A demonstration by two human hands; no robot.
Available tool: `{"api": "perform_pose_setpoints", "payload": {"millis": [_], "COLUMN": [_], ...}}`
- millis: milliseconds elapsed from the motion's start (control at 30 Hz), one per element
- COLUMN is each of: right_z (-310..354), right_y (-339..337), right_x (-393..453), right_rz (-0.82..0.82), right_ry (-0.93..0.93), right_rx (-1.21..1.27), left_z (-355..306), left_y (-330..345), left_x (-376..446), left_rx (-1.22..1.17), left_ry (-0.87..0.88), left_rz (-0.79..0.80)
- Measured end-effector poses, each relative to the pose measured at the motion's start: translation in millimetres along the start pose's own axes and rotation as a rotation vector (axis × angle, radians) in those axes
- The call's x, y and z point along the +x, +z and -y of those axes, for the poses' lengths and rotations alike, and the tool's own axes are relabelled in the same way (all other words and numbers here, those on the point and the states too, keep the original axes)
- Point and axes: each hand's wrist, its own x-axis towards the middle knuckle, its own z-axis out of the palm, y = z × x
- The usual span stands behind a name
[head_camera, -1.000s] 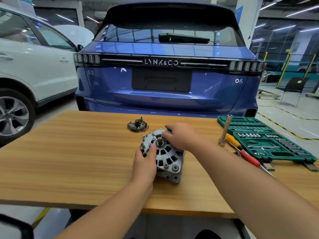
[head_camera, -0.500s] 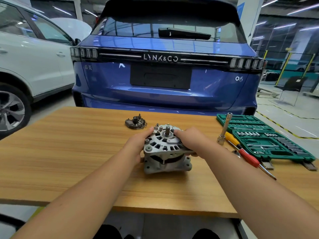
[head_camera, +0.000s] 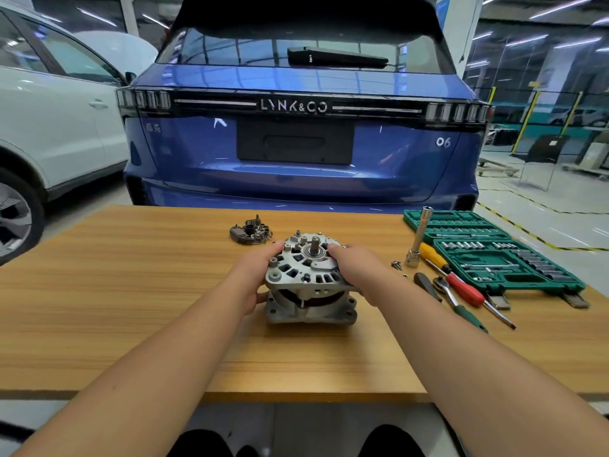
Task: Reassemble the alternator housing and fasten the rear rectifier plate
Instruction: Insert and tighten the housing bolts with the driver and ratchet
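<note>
Both your forearms reach in over the desk (head_camera: pixel 99 291). Alternator (head_camera: pixel 309 282) stands shaft-up at mid-desk; your left hand (head_camera: pixel 255 278) and right hand (head_camera: pixel 357 275) clamp its upper housing from opposite sides, fingers curled on the rim, likely seating the halves square. Rectifier plate (head_camera: pixel 251 233) sits loose just behind the alternator, screws (head_camera: pixel 396 264) to its right.

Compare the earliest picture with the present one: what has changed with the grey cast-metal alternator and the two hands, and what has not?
The grey cast-metal alternator, tilted on edge with its vented face toward the camera a second ago, now sits flat, shaft up. The left hand and right hand shifted to grip its sides. The dark rectifier plate, green socket case and red-handled screwdriver lie as before.
</note>
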Motion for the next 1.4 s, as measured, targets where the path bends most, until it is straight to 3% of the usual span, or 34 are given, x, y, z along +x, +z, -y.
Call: {"api": "perform_pose_setpoints", "payload": {"millis": [367,633,867,1167,1267,1400], "right_z": [-26.4,-27.3,-28.2,-25.6,-28.7,-45.0], "right_y": [5.7,14.2,22.9,22.7,21.5,7.1], "right_x": [-19.2,-26.3,-28.0,-17.1,-12.0,-2.0], "right_rz": [-0.088,-0.095,-0.171,-0.18,-0.118,-0.096], "right_ry": [-0.1,-0.155,-0.183,-0.179,-0.142,-0.04], "right_rx": [0.105,0.11,0.154,0.157,0.237,0.52], "left_z": [12.9,22.0,16.0,9.2,15.6,32.1], "left_y": [2.1,-10.7,-13.6,-8.7,-11.8,-27.3], "left_x": [-8.8,-17.9,-17.8,-13.6,-8.7,-1.3], "left_rx": [-0.026,-0.039,0.012,0.025,0.04,0.275], "left_ry": [0.167,0.148,0.128,0.095,0.099,0.223], "left_rz": [0.045,0.076,-0.081,-0.119,-0.122,-0.199]}}
